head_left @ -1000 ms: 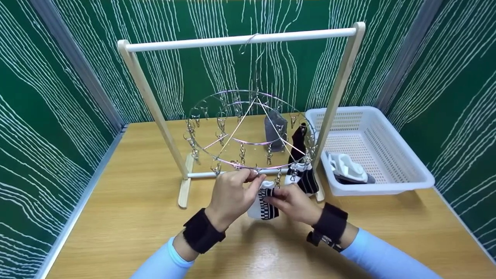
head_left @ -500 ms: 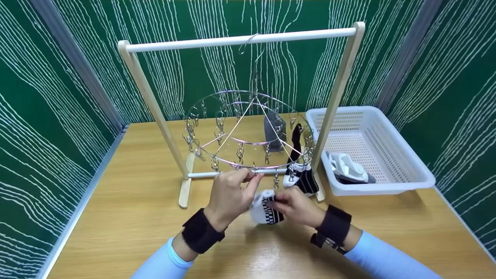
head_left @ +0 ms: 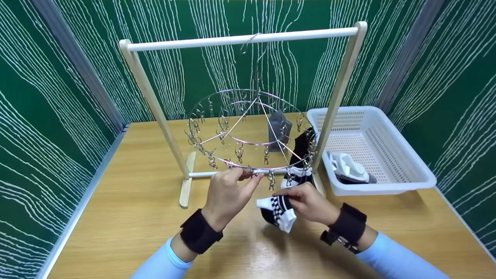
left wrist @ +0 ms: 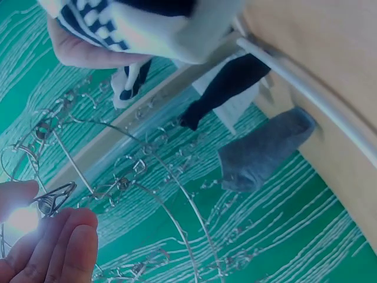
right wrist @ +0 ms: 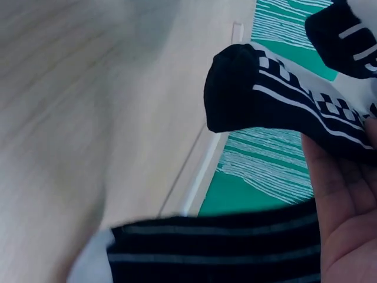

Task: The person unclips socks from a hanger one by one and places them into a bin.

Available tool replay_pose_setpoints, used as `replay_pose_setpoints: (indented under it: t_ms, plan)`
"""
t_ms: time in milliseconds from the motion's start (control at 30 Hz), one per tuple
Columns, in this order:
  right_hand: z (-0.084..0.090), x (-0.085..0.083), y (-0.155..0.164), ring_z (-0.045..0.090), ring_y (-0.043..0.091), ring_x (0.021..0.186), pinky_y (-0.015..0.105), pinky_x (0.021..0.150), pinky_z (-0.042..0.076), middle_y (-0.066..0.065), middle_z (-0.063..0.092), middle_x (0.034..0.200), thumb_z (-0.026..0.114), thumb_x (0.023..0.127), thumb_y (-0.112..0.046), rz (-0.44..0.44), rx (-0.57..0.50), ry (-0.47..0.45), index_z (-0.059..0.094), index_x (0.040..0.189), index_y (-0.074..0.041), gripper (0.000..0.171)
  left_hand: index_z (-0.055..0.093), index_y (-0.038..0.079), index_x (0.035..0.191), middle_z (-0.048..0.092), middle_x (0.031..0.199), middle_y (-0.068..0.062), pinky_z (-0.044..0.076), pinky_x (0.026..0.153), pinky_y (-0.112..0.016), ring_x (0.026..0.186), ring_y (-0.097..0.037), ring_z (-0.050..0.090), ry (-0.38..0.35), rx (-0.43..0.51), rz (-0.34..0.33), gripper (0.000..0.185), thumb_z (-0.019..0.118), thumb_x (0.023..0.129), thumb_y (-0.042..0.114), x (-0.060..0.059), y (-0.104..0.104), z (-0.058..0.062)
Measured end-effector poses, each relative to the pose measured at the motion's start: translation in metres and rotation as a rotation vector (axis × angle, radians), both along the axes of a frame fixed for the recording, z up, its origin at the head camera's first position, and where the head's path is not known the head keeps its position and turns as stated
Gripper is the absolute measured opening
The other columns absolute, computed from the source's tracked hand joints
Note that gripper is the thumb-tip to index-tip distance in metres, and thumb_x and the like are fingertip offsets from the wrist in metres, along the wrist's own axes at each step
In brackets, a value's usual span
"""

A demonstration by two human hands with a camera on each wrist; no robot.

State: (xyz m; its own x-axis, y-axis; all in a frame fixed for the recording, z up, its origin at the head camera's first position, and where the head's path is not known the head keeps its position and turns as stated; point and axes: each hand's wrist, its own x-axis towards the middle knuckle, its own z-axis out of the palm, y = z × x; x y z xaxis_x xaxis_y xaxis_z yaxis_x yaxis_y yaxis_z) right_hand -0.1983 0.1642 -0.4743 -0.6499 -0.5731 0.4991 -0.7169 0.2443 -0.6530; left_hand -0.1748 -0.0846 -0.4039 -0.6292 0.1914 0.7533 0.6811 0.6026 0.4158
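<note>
My left hand [head_left: 228,193] pinches a small metal clip [left wrist: 54,197] on the front rim of a round wire sock hanger [head_left: 248,143]. Between thumb and fingers, my right hand [head_left: 314,203] grips a black-and-white checkered sock [head_left: 277,209], below and right of that clip. The held sock [right wrist: 259,94] spreads out from the fingers in the right wrist view. Just behind the right hand, a black-and-white striped sock [head_left: 296,177] hangs from the hanger. A black sock [left wrist: 230,85] and a grey sock [left wrist: 265,150] hang farther back.
The hanger hooks over the white bar [head_left: 240,40] of a wooden rack [head_left: 149,100]. Several other clips dangle around its rings. At the right stands a white basket [head_left: 407,159] with white and grey socks [head_left: 348,168] inside. Green walls enclose the wooden table [head_left: 128,217].
The right hand has moved right and slightly down with the checkered sock, which has turned and swung away from the left hand. The left hand keeps its pinch while the hanger rotates a little.
</note>
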Motion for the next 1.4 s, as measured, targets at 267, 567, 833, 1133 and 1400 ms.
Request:
replay_pose_setpoints:
  t_ms: [267, 567, 833, 1133, 1400]
  plan:
    - [0.017, 0.0, 0.023, 0.08, 0.019, 0.099, 0.018, 0.087, 0.062, 0.03, 0.079, 0.11, 0.061, 0.089, 0.023, 0.034, -0.034, -0.008, 0.077, 0.113, 0.013, 0.03, 0.079, 0.003, 0.087, 0.082, 0.083, -0.01, 0.066, 0.07, -0.038, 0.074, -0.023, 0.08, 0.016, -0.006, -0.005, 0.016, 0.089, 0.09, 0.015, -0.002, -0.003, 0.0]
    - [0.044, 0.002, 0.056, 0.075, -0.002, 0.09, 0.018, 0.076, 0.063, 0.033, 0.077, 0.099, 0.056, 0.087, 0.026, 0.034, -0.068, -0.072, 0.073, 0.113, 0.018, 0.031, 0.079, 0.003, 0.087, 0.082, 0.083, -0.01, 0.065, 0.07, -0.038, 0.074, -0.021, 0.079, 0.017, -0.005, 0.019, 0.016, 0.09, 0.089, 0.014, -0.003, -0.005, 0.0]
    - [0.062, -0.006, 0.085, 0.076, -0.002, 0.083, 0.02, 0.067, 0.064, 0.021, 0.082, 0.098, 0.052, 0.085, 0.032, 0.015, -0.158, -0.023, 0.074, 0.111, 0.017, 0.037, 0.079, 0.002, 0.089, 0.082, 0.084, -0.01, 0.066, 0.071, -0.038, 0.074, -0.022, 0.079, -0.008, -0.011, 0.017, 0.015, 0.089, 0.09, 0.013, -0.003, -0.007, -0.002]
    - [0.084, -0.019, 0.121, 0.076, -0.003, 0.075, 0.015, 0.063, 0.061, -0.017, 0.081, 0.099, 0.054, 0.083, 0.033, -0.128, -0.158, 0.019, 0.078, 0.109, 0.012, 0.041, 0.079, 0.002, 0.089, 0.082, 0.084, -0.01, 0.066, 0.07, -0.038, 0.074, -0.022, 0.079, -0.008, -0.008, 0.011, 0.015, 0.089, 0.09, 0.014, -0.003, -0.008, -0.003]
    - [0.101, -0.033, 0.151, 0.07, -0.003, 0.068, 0.012, 0.06, 0.058, -0.023, 0.078, 0.09, 0.056, 0.094, 0.022, -0.392, -0.067, -0.083, 0.076, 0.112, 0.016, 0.027, 0.078, 0.002, 0.087, 0.082, 0.083, -0.009, 0.066, 0.07, -0.037, 0.073, -0.022, 0.079, 0.003, -0.006, 0.006, 0.017, 0.089, 0.09, 0.014, -0.004, -0.009, -0.004]
